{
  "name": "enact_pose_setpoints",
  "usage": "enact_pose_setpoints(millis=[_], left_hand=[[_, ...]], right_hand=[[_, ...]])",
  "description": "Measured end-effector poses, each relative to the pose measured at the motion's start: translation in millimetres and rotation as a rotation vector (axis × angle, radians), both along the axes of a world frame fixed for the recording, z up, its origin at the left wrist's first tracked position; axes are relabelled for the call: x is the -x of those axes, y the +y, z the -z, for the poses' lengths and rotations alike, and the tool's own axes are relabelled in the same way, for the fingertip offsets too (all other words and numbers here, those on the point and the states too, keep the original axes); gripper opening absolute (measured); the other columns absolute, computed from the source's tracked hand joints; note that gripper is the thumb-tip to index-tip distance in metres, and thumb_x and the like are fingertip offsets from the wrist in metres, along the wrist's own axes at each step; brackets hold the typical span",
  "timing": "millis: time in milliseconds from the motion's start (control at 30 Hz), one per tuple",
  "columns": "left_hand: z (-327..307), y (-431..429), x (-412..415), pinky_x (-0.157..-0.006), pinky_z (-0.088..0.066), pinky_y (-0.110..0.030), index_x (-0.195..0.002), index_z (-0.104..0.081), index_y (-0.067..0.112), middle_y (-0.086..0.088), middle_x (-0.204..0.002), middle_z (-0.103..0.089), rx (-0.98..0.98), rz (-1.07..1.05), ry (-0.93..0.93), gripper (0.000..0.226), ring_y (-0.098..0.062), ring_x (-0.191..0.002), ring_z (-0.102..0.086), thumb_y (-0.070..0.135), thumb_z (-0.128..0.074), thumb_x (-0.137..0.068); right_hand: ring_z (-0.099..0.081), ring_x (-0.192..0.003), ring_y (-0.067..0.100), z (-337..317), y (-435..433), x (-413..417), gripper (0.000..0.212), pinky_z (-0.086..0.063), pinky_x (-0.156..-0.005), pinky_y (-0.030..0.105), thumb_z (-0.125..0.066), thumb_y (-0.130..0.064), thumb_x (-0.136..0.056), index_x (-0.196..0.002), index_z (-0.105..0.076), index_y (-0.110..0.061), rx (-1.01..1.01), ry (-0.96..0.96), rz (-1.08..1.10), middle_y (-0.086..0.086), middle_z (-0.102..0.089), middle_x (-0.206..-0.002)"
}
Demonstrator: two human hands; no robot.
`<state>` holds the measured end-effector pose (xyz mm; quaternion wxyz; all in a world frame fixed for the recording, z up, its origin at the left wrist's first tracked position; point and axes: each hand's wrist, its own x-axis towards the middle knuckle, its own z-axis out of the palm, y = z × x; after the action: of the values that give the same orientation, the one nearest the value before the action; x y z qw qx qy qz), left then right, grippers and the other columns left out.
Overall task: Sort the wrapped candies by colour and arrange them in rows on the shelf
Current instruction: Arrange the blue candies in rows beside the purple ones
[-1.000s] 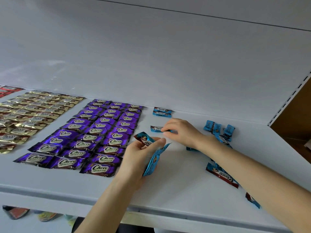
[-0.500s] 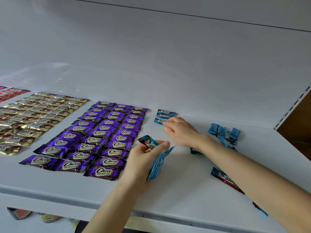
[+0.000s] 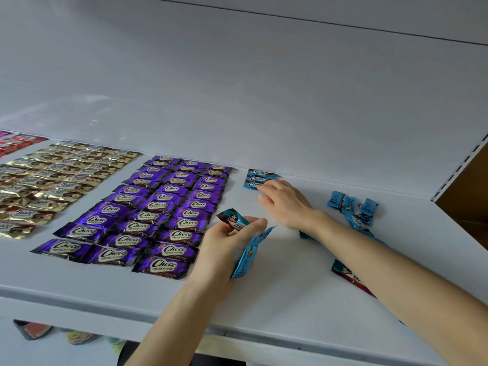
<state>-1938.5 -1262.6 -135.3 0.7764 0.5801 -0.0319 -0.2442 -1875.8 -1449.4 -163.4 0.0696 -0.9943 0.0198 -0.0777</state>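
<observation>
Three blue candies [image 3: 257, 178] lie in a short stacked row by the shelf's back wall. My right hand [image 3: 286, 204] reaches over the white shelf [image 3: 290, 291], its fingertips touching the nearest candy of that row [image 3: 252, 185]. My left hand [image 3: 229, 249] hovers right of the purple block and grips a few blue candies; one [image 3: 233, 220] sticks up and another [image 3: 249, 253] hangs below the thumb. Loose blue candies [image 3: 351, 207] are scattered to the right, partly hidden by my right forearm.
Purple candies [image 3: 163, 215] fill three neat columns left of the blue row. Gold candies [image 3: 52, 180] lie further left, red ones [image 3: 15, 142] at the far left edge. Another loose candy [image 3: 348, 276] lies beside my right forearm. A slotted upright [image 3: 459, 170] bounds the shelf on the right.
My right hand carried one blue candy back toward the wall and laid it as the third in the blue row. My left hand kept its bunch and barely moved.
</observation>
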Motion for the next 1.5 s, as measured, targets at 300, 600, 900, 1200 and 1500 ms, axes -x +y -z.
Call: enact_pose_setpoints(millis=[300,600,900,1200,1500], left_hand=[[1.5,0.0,-0.8,-0.038,-0.039,-0.013,-0.081,-0.063,0.008,0.003,-0.052,-0.062,0.003,-0.010,0.014,0.010,-0.005,-0.040,-0.052,0.015,-0.069,-0.081],[1.2,-1.4,-5.8,-0.033,-0.032,-0.014,-0.078,-0.059,0.007,-0.009,-0.070,-0.056,0.106,-0.046,0.127,0.014,-0.010,-0.044,-0.044,0.018,-0.065,-0.084],[-10.1,-1.7,-15.9,-0.027,-0.031,-0.011,-0.085,-0.060,0.011,-0.005,-0.066,-0.054,0.314,0.088,0.317,0.033,-0.007,-0.036,-0.045,0.035,-0.065,-0.063],[-5.1,-5.2,-17.4,-0.029,-0.033,-0.011,-0.082,-0.059,0.013,-0.005,-0.069,-0.055,0.315,0.096,0.308,0.031,-0.006,-0.037,-0.046,0.037,-0.066,-0.064],[-6.6,-1.6,-14.7,-0.031,-0.031,-0.011,-0.089,-0.063,0.006,-0.007,-0.071,-0.057,0.246,0.036,0.252,0.012,-0.006,-0.037,-0.045,0.016,-0.058,-0.088]], right_hand=[[-0.035,-0.129,0.019,-5.8,0.9,3.4,0.038,-0.026,-0.104,0.027,-0.033,-0.025,-0.100,-0.134,-0.045,-0.012,-0.093,-0.053,-0.023,0.004,-0.042,-0.141],[-0.065,-0.072,0.002,-55.9,30.2,79.6,0.012,-0.051,-0.066,0.020,-0.053,-0.022,-0.092,-0.089,-0.063,-0.016,-0.833,0.010,-0.094,-0.004,-0.067,-0.084],[-0.067,-0.072,0.011,-59.2,28.1,94.4,0.012,-0.055,-0.070,0.021,-0.061,-0.002,-0.082,-0.081,-0.066,-0.013,-1.247,-0.315,-0.099,0.000,-0.071,-0.072],[-0.061,-0.103,0.005,-36.7,24.4,92.1,0.018,-0.048,-0.089,0.018,-0.075,-0.009,-0.073,-0.087,-0.068,-0.019,-0.900,-0.526,-0.293,-0.001,-0.062,-0.108],[-0.064,-0.071,0.000,-39.2,32.2,93.6,0.024,-0.050,-0.065,0.014,-0.064,-0.002,-0.082,-0.089,-0.062,-0.025,-0.975,-0.307,-0.154,-0.004,-0.067,-0.084]])
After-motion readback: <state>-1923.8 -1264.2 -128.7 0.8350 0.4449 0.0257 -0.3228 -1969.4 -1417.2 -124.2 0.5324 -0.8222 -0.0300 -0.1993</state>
